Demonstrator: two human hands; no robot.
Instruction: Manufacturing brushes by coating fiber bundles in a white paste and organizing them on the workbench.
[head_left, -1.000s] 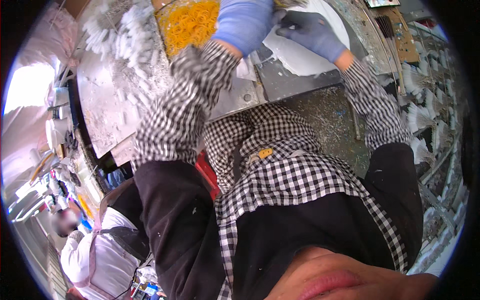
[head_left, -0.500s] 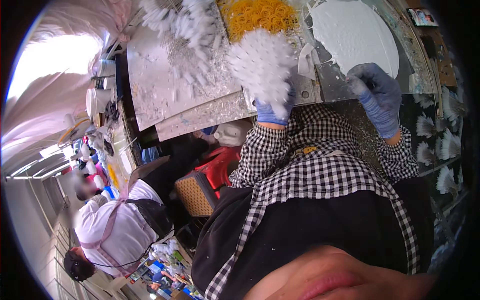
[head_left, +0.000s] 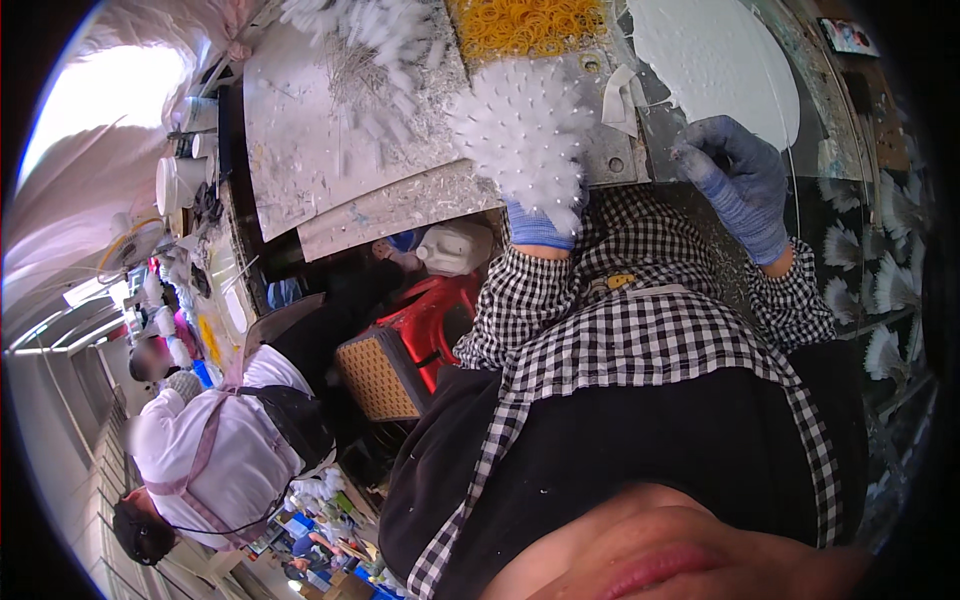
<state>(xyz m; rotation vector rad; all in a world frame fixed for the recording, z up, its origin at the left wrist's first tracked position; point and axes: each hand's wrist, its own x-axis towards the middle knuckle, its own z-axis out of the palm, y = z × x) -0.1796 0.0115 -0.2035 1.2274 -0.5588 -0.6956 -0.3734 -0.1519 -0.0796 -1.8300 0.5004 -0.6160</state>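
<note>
My left hand (head_left: 541,225), in a blue knit glove, is closed round the base of a white fluffy bundle (head_left: 522,130) studded with small pale tips. The bundle hides most of its fingers. To the right, my right hand (head_left: 738,185), gloved the same way, hovers near the table edge. Its fingers are curled, thumb and forefinger brought together; whatever they pinch is too small to name. Just beyond it spreads a large oval of thick white paste (head_left: 715,70) on a dark board. Yellow rubber bands (head_left: 530,25) are heaped behind the bundle.
Loose white fluffy sticks (head_left: 375,60) lie on a board at the far left. A white strip (head_left: 620,98) rests beside the paste. White feathery pieces (head_left: 885,290) stand at the right. A red stool (head_left: 435,320) and a co-worker (head_left: 215,455) are at the left.
The bundle in my left hand has turned so its tips face me more and look sharper. My right hand has shifted slightly left, fingers still curled. The view has moved a little.
</note>
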